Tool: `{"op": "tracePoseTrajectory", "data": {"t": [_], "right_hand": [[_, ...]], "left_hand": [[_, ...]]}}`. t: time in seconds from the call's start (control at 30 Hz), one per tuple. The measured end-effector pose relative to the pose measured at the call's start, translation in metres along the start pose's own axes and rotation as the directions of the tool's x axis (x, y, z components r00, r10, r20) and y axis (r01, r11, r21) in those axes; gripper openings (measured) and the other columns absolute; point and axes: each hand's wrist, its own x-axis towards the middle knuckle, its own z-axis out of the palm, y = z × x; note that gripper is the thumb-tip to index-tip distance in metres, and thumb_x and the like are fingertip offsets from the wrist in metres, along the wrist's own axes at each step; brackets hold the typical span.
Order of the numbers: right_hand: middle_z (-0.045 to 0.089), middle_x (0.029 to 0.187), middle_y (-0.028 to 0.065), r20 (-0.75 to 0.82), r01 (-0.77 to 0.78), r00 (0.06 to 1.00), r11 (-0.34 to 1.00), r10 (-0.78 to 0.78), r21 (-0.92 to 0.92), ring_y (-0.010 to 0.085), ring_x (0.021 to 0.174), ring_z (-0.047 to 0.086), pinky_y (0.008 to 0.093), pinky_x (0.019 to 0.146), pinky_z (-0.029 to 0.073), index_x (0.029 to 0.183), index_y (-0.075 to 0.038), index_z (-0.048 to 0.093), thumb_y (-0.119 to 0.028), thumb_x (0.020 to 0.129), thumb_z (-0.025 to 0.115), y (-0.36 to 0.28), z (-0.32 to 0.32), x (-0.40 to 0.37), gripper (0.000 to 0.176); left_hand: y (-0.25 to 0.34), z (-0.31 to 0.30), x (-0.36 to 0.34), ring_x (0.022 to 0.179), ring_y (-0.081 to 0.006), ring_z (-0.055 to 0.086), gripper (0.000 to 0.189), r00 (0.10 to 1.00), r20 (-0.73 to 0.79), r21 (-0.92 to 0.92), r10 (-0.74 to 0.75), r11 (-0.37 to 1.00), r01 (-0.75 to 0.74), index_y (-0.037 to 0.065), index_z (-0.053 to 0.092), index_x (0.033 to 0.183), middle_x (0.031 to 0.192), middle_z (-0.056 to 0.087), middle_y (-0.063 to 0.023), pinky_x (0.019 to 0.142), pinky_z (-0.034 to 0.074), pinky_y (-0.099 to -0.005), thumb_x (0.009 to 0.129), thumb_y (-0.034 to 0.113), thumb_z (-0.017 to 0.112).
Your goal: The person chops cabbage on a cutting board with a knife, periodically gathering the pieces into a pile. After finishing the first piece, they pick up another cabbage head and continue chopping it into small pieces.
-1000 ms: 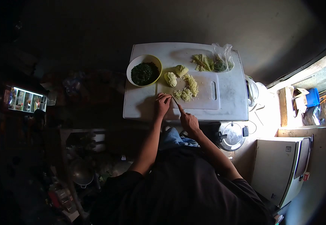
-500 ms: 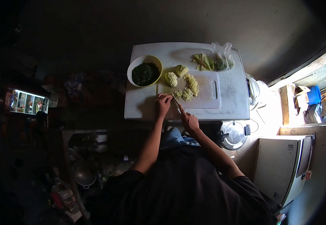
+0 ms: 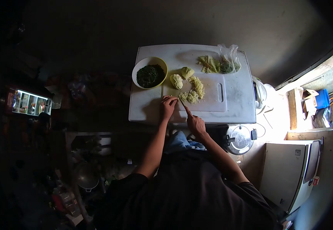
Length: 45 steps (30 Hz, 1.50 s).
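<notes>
Our tabletop (image 3: pixel 243 96) likely braced the cutting board (image 3: pixel 212 106) while our right hand (image 3: pixel 196 124) gripped the knife (image 3: pixel 183 104) over that board; what, if anything, our left hand (image 3: pixel 168 107) steadied there, we couldn't tell.

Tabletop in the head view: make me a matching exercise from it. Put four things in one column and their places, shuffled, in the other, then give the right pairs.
Things
1. Bowl
2. Knife
3. Clear plastic bag
4. Pale shreds

Places
A. In the person's right hand
B. Near the far right corner of the table
C. In a curved heap on the white cutting board
D. Toward the table's left end, with dark green bits inside

Right pairs: 1-D, 2-A, 3-B, 4-C
</notes>
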Motion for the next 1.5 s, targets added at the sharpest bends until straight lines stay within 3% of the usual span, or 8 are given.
{"op": "tracePoseTrajectory", "data": {"t": [0.17,0.37,0.47,0.97,1.03,1.17,1.5], "right_hand": [[0.069,0.079,0.0234,-0.014,0.012,1.0,0.999,-0.012,0.032,0.0449,0.069,0.068,0.059,0.063,0.051,0.158,-0.03,0.028,-0.019,0.1,0.04,-0.003,-0.005,-0.003,0.059],[0.069,0.077,0.0225,-0.009,0.043,0.999,0.999,-0.043,0.018,0.0443,0.068,0.067,0.0579,0.062,0.05,0.159,-0.028,0.026,-0.017,0.098,0.042,-0.006,-0.006,-0.006,0.064],[0.069,0.078,0.0226,-0.026,0.064,0.998,0.998,-0.064,0.007,0.0443,0.068,0.067,0.0576,0.062,0.051,0.159,-0.028,0.025,-0.016,0.097,0.044,-0.003,-0.002,-0.007,0.066],[0.07,0.083,0.0251,-0.046,0.043,0.998,0.999,-0.042,0.017,0.0467,0.071,0.068,0.0595,0.066,0.052,0.16,-0.023,0.022,-0.013,0.094,0.05,-0.008,0.016,-0.007,0.073],[0.069,0.085,0.0259,0.042,0.016,0.999,1.0,-0.016,-0.017,0.0461,0.072,0.068,0.0587,0.067,0.053,0.161,-0.022,0.017,-0.012,0.092,0.053,-0.01,0.02,-0.001,0.078],[0.069,0.085,0.0255,-0.026,0.07,0.997,0.997,-0.07,0.02,0.0459,0.074,0.069,0.0574,0.068,0.054,0.162,-0.022,0.014,-0.011,0.092,0.054,-0.01,0.023,0.013,0.081],[0.069,0.084,0.0245,-0.055,0.056,0.997,0.998,-0.055,0.016,0.0458,0.071,0.068,0.0585,0.067,0.053,0.161,-0.028,0.019,-0.014,0.096,0.047,-0.003,0.022,0.002,0.072]], "left_hand": [[-0.01,0.001,-0.004,0.104,-0.0318,0.068,0.019,0.999,0.028,-0.02,-0.037,0.999,0.037,0.004,0.074,0.101,0.104,0.075,-0.0126,0.097,0.05,-0.041,0.082,0.002,0.073],[-0.006,0.0,-0.004,0.105,-0.0329,0.068,0.021,0.998,-0.027,-0.083,-0.063,0.995,0.06,0.005,0.073,0.102,0.103,0.074,-0.0136,0.1,0.05,-0.0421,0.081,0.004,0.074],[0.001,-0.002,-0.003,0.102,-0.034,0.068,0.02,0.999,-0.033,0.053,0.014,0.999,-0.012,0.006,0.072,0.1,0.1,0.074,-0.0125,0.099,0.051,-0.0433,0.08,0.005,0.075],[0.003,-0.001,0.0,0.094,-0.034,0.068,0.008,0.999,-0.014,0.055,0.037,0.998,-0.036,0.006,0.072,0.091,0.091,0.073,-0.0114,0.097,0.051,-0.0449,0.084,0.008,0.074],[0.005,-0.002,0.001,0.091,-0.0344,0.068,0.007,0.999,-0.017,0.055,0.039,0.998,-0.038,0.005,0.071,0.091,0.089,0.073,-0.0115,0.097,0.051,-0.0457,0.084,0.007,0.074],[-0.002,0.002,-0.001,0.089,-0.0343,0.068,0.006,0.999,-0.025,0.045,0.04,0.998,-0.038,0.004,0.071,0.089,0.089,0.072,-0.0116,0.097,0.051,-0.0456,0.084,0.006,0.073],[-0.003,0.008,-0.001,0.089,-0.0339,0.064,0.005,0.984,-0.063,0.069,0.166,0.984,-0.162,0.002,0.068,0.087,0.09,0.067,-0.0113,0.091,0.051,-0.0456,0.083,0.002,0.072]]}}
